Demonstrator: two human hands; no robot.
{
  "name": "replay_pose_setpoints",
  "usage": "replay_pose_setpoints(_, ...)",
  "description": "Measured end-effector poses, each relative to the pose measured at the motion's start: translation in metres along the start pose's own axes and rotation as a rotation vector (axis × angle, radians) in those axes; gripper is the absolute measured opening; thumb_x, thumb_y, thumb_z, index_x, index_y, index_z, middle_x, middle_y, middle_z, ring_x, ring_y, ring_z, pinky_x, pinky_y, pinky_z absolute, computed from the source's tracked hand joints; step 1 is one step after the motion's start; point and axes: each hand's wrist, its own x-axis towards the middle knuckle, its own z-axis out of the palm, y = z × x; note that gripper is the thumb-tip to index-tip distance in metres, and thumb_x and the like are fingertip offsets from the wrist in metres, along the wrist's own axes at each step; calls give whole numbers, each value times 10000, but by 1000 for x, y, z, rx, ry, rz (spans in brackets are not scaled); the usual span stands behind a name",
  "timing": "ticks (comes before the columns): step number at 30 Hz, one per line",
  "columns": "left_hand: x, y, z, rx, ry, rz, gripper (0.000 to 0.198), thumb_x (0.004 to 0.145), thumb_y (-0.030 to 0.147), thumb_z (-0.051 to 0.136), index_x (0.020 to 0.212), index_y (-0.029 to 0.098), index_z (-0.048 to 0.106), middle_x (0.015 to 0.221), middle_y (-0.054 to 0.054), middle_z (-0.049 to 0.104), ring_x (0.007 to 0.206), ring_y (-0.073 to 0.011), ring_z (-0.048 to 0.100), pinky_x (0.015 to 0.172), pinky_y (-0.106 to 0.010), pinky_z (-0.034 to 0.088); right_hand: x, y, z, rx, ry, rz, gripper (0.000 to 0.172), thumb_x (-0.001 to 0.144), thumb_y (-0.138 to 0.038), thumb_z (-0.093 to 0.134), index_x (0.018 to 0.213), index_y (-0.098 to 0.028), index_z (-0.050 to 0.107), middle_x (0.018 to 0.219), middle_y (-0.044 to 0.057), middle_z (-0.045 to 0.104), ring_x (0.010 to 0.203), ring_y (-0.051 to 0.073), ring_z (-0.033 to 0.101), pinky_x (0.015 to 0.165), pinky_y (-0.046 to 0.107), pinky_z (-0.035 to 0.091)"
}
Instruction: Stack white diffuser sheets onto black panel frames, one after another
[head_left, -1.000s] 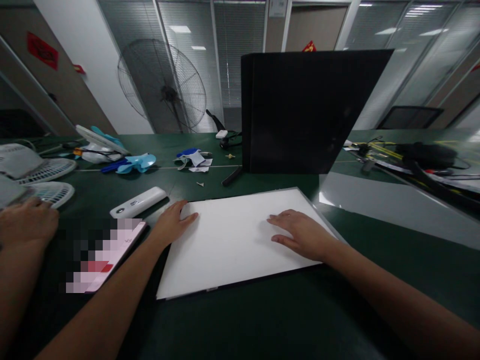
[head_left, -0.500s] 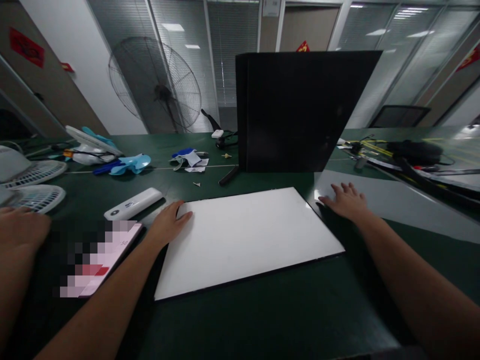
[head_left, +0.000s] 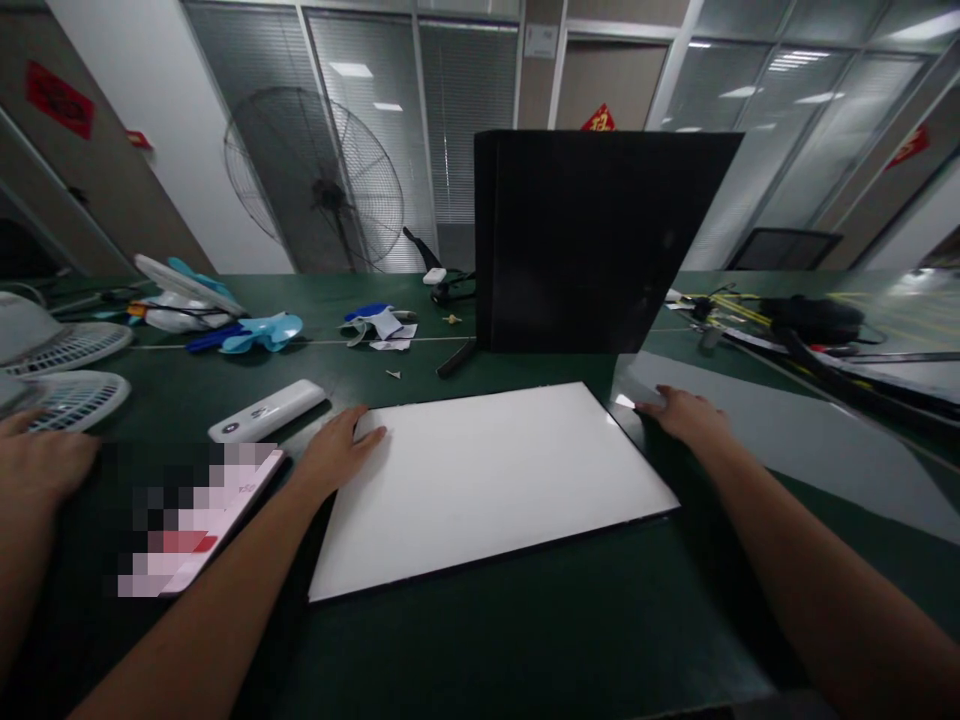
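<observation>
A white rectangular panel [head_left: 491, 485] with dark edges lies flat on the green table. My left hand [head_left: 337, 448] rests at the panel's upper left corner, its thumb spread apart over the white surface; it is open. To the right of the panel, a thin translucent grey sheet [head_left: 795, 430] stretches toward the right edge of the view. My right hand [head_left: 686, 415] is closed at the near left end of this sheet, with its fingertips pinching the sheet's edge.
Another person's hand [head_left: 49, 460] is at the far left, near white fans [head_left: 71, 400]. A pink phone [head_left: 225, 510] and a white device [head_left: 268, 410] lie left of the panel. Behind it stands a large black box-like object [head_left: 592, 240]. Cables [head_left: 810, 320] lie at the back right.
My right hand's fingers have drawn together at the sheet, and the sheet's right part has shifted toward me. The view has tilted slightly upward. My left hand and the panel have hardly moved.
</observation>
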Motion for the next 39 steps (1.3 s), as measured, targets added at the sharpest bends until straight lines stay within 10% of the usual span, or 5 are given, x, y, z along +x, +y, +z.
replay_pose_setpoints(8,-1,-1,0,0,7,8,718,971,588,457,1466,81,571,1492,-213,631,1368,-359,612,1174,-475,437,-30,-25,-36,59,80,-68,640,1064,-557,391,1425,-102,660,1274,280,708,1194,410,686,964,501,526)
replay_pose_setpoints(16,2,-7,4,-28,35,15,717,991,598,416,1457,83,592,1473,-201,651,1365,-344,615,1180,-457,433,-125,-122,-42,182,-92,-798,661,1031,-673,466,1458,-212,671,1369,160,710,1207,348,681,1054,548,527)
replay_pose_setpoints(26,1,-3,1,-49,10,6,752,971,641,409,1455,97,598,1500,-197,634,1395,-350,590,1197,-472,414,-175,-143,-47,415,-424,-1287,875,1016,-721,501,1717,-251,271,1754,109,263,1578,296,361,1272,507,342)
replay_pose_setpoints(34,1,-5,2,-29,2,6,775,937,660,491,1465,101,586,1516,-203,620,1418,-369,571,1205,-487,412,-150,-138,-41,111,-35,-925,523,1075,-473,479,1404,-138,709,1490,167,635,1430,367,549,1220,608,396)
replay_pose_setpoints(39,0,-1,-1,-32,-6,-1,768,930,650,522,1469,106,581,1521,-207,616,1413,-374,576,1199,-495,419,-156,-143,-42,156,-130,-1042,516,1083,-511,461,1330,-170,759,1454,134,668,1347,334,625,1173,567,469)
